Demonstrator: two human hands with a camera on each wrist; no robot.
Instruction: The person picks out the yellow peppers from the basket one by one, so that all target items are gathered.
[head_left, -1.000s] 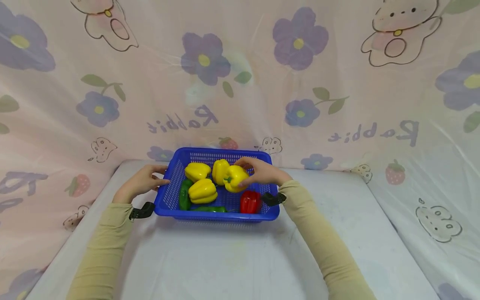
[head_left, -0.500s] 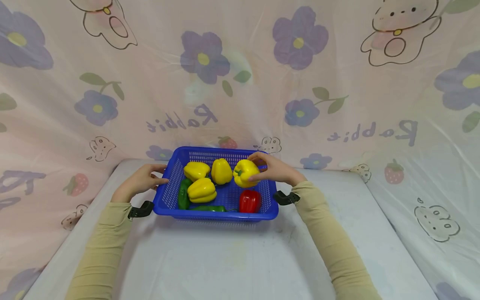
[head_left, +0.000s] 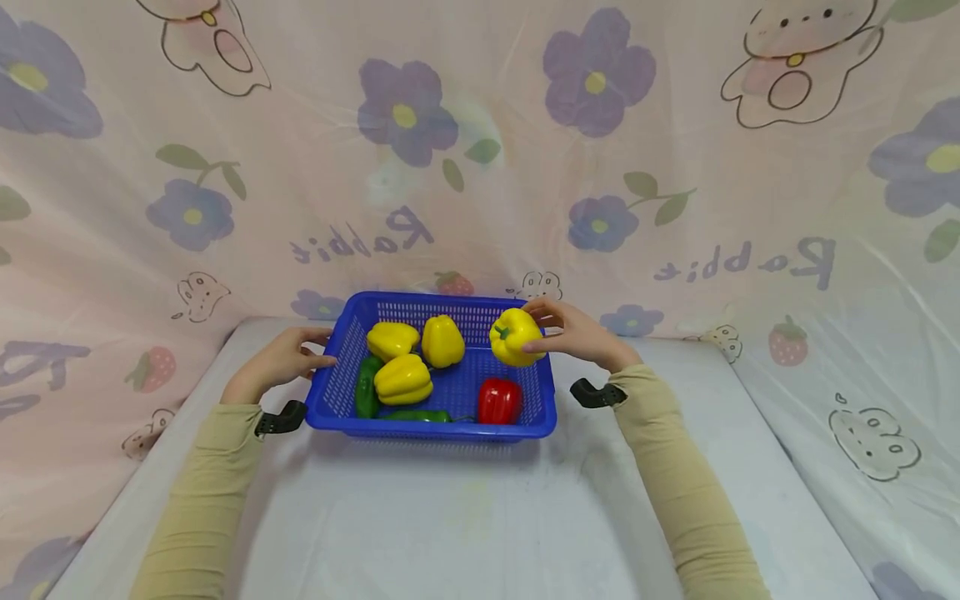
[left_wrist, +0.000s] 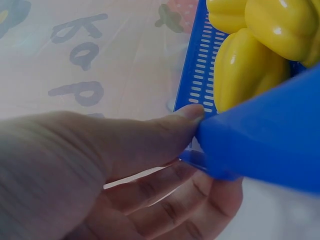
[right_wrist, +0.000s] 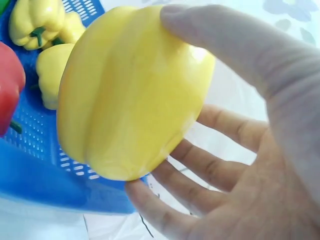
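Observation:
My right hand (head_left: 573, 331) holds a yellow bell pepper (head_left: 514, 337) over the right end of a blue plastic basket (head_left: 457, 431). In the right wrist view the thumb lies on one side of that pepper (right_wrist: 130, 95) and the fingers on the other. My left hand (head_left: 287, 362) grips the basket's left rim; in the left wrist view its thumb (left_wrist: 165, 132) is on top and the fingers curl beneath. Inside the basket lie three yellow bell peppers, among them one near the middle (head_left: 443, 342), a red bell pepper (head_left: 499, 402) at the front right, and two long green peppers (head_left: 367, 388) at the left and front.
The basket stands on a white-covered table (head_left: 465, 517). Behind it hangs a pink printed curtain (head_left: 495, 192) with flowers and rabbits, which also runs along both sides. A black strap mount (head_left: 597, 393) sits at the right wrist, another (head_left: 282, 418) at the left.
My right hand has carried the yellow bell pepper to the right, from beside the middle one to the basket's right rim. The left hand stays at the left rim.

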